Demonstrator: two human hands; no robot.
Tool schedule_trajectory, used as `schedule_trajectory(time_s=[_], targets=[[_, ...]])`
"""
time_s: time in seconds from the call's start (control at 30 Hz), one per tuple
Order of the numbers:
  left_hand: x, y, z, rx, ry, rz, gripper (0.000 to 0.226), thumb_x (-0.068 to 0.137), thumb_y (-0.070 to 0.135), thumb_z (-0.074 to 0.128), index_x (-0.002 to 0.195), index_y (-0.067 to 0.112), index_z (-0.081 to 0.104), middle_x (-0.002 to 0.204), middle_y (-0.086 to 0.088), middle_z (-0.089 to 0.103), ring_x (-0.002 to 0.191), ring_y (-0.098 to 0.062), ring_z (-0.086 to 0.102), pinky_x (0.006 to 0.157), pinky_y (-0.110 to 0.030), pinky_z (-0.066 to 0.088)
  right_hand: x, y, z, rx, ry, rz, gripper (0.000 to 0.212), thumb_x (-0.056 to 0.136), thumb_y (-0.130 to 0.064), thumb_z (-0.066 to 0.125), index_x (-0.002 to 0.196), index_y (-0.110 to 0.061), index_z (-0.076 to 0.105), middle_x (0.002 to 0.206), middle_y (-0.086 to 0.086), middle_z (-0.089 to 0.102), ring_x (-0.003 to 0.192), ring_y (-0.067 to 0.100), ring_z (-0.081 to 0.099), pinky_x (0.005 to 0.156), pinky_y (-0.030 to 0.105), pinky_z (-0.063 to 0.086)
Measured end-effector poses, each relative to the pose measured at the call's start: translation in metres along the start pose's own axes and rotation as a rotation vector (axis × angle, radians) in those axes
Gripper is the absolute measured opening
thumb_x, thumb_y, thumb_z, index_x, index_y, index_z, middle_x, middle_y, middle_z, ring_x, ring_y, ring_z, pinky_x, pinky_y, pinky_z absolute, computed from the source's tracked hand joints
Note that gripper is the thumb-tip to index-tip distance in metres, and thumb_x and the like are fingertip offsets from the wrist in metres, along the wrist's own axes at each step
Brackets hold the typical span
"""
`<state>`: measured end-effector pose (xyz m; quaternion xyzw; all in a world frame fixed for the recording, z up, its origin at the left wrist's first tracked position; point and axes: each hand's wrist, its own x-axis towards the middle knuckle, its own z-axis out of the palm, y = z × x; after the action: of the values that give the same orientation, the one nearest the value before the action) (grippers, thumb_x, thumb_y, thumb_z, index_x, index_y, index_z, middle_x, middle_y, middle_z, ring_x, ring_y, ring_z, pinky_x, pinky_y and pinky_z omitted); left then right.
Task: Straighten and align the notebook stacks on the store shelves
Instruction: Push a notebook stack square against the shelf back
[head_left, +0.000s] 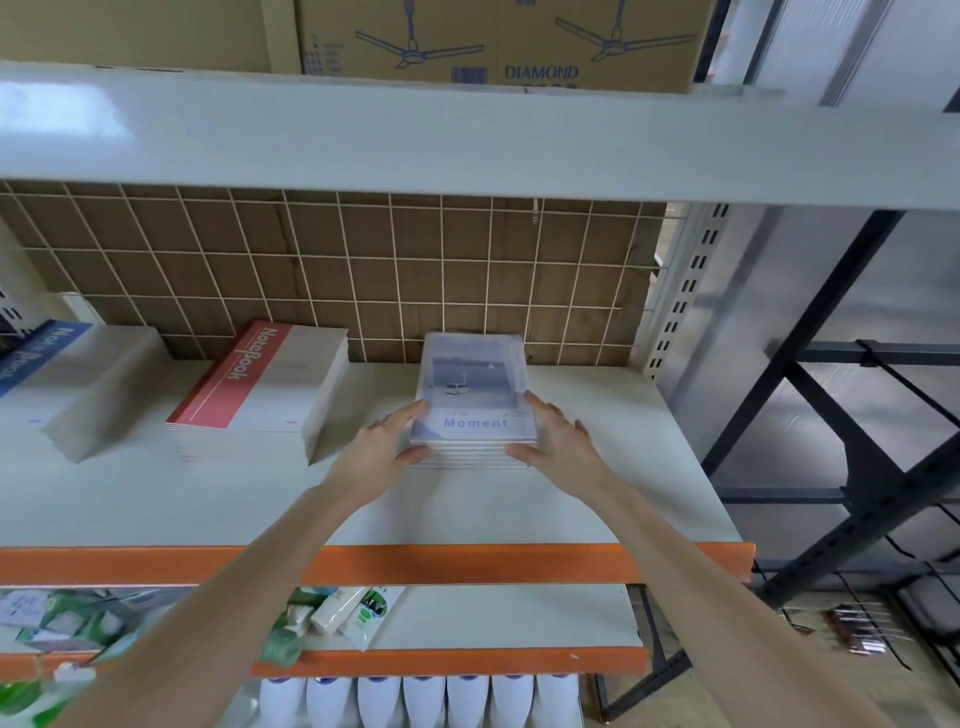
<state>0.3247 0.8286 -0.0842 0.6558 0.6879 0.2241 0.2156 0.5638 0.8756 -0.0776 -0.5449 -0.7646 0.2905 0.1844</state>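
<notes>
Forearms (249, 561) cropped, left hand (387, 441), right hand (558, 441) press blurry-covered notebook stack (475, 395)

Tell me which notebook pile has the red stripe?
The middle pile; the far-left pile is blue-striped, and the Moment pile on the right is pale lilac.

A stack of pale "Moment" notebooks (475, 405) is laid flat on the white shelf (597, 467). A red-banded NoteBook stack (260, 384) is set leftward, a blue-banded stack (31, 358) beyond it.
</notes>
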Motion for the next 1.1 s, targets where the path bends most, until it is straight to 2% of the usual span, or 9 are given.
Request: schedule_trajectory(time_s=[0.13,0.3,0.4,0.47,0.6,0.7,0.83,0.93,1.1], targets=[[-0.001,-0.001,-0.012,-0.018,0.012,-0.043,0.086,0.084,0.045,0.064,0.150,0.027,0.013,0.152,-0.001,0.031,0.137,-0.029,0.033,0.108,-0.043,0.034,-0.002,0.002,-0.004,0.012,0.038,-0.003,0.087,0.088,-0.039,0.063,0.152,-0.018,0.006,0.156,-0.001,0.022,0.145,0.015,0.014,0.116,0.041,0.000],[0.002,0.002,-0.007,0.039,0.014,0.009,0.068,0.089,0.040,0.059,0.147,0.023,0.028,0.149,-0.003,0.036,0.132,-0.028,0.037,0.104,-0.040,0.037,-0.002,0.001,-0.003,0.000,0.012,-0.018,0.071,0.093,-0.034,0.057,0.150,-0.019,0.018,0.156,-0.002,0.024,0.146,0.012,0.008,0.117,0.038,-0.001],[0.003,0.002,-0.002,0.006,0.026,-0.006,0.064,0.091,0.038,0.057,0.146,0.024,0.029,0.147,-0.001,0.038,0.121,-0.026,0.048,0.098,-0.036,0.041,0.000,0.002,-0.001,0.000,0.000,-0.015,0.067,0.094,-0.033,0.056,0.150,-0.020,0.020,0.156,-0.002,0.024,0.146,0.012,0.006,0.118,0.039,-0.002],[0.004,-0.001,-0.003,0.026,0.023,0.005,0.067,0.090,0.039,0.057,0.147,0.025,0.026,0.147,-0.001,0.037,0.126,-0.025,0.043,0.099,-0.037,0.040,0.001,0.003,-0.002,-0.016,-0.008,-0.019,0.069,0.094,-0.034,0.056,0.150,-0.020,0.018,0.157,-0.002,0.022,0.147,0.012,0.005,0.118,0.040,-0.003],[-0.004,-0.005,-0.004,0.108,0.014,0.029,0.089,0.084,0.048,0.063,0.150,0.028,0.007,0.156,0.001,0.020,0.143,-0.023,0.016,0.113,-0.039,0.020,0.001,0.000,-0.006,-0.189,-0.004,-0.087,0.089,0.088,-0.044,0.061,0.152,-0.021,0.004,0.160,-0.006,0.003,0.146,0.013,-0.006,0.116,0.042,-0.009],[-0.018,-0.007,-0.006,0.175,0.124,0.086,0.085,0.088,0.051,0.052,0.151,0.019,0.004,0.158,-0.001,0.013,0.145,-0.019,0.010,0.115,-0.033,0.011,0.004,-0.013,-0.002,-0.410,0.044,-0.223,0.092,0.087,-0.053,0.055,0.152,-0.022,-0.002,0.159,-0.005,-0.009,0.146,0.013,-0.012,0.114,0.041,-0.012],[-0.045,-0.015,-0.013,0.377,0.228,0.140,0.079,0.089,0.060,0.029,0.150,0.013,0.007,0.157,-0.001,0.004,0.146,-0.016,0.001,0.117,-0.028,-0.001,0.011,-0.051,0.025,-0.480,0.029,-0.354,0.089,0.088,-0.056,0.051,0.152,-0.019,0.000,0.160,-0.002,-0.007,0.146,0.013,-0.011,0.113,0.038,-0.013],[-0.074,-0.031,-0.024,0.468,0.276,0.056,0.082,0.086,0.066,0.014,0.149,0.015,0.003,0.155,0.003,-0.004,0.141,-0.011,-0.011,0.115,-0.027,-0.007,0.014,-0.081,0.055,-0.476,0.001,-0.453,0.087,0.089,-0.054,0.049,0.152,-0.018,0.001,0.160,-0.002,-0.001,0.146,0.012,-0.006,0.114,0.039,-0.012],[-0.140,-0.078,-0.050,0.453,0.327,-0.168,0.073,0.096,0.047,0.038,0.149,0.015,0.000,0.157,0.000,-0.003,0.146,-0.016,-0.001,0.117,-0.029,-0.004,0.009,-0.142,0.107,-0.440,-0.068,-0.600,0.086,0.091,-0.052,0.049,0.152,-0.017,0.000,0.160,-0.001,-0.006,0.146,0.014,-0.011,0.114,0.043,-0.011]])
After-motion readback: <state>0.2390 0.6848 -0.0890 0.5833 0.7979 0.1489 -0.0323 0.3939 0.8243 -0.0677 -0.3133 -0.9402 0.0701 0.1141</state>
